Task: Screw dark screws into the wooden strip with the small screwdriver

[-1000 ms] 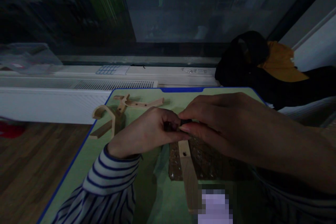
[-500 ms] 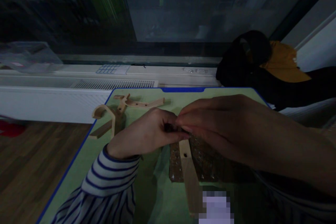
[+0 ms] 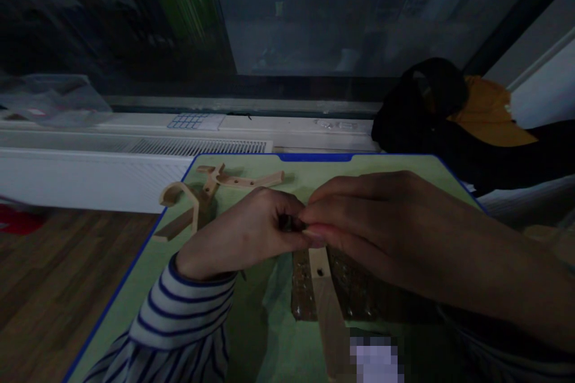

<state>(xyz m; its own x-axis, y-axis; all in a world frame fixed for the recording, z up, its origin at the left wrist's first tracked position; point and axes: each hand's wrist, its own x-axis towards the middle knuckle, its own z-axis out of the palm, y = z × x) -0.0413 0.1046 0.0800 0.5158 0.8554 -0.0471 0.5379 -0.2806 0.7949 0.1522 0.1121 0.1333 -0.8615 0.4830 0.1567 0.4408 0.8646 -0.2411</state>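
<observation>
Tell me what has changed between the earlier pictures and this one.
The right hand has closed its fingertips against those of the left hand; the small dark piece seen between them a second ago is now hidden. I see nothing let go. Both hands stay at the far end of the flat, pale wooden strip with a hole, and the curved, pale wooden pieces lie as before.

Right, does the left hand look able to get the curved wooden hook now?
Probably yes: the curved hook lies near the wrist side of the left hand, its top uncovered. The hand seems busy at the wooden strip, so it must leave that first.
</observation>
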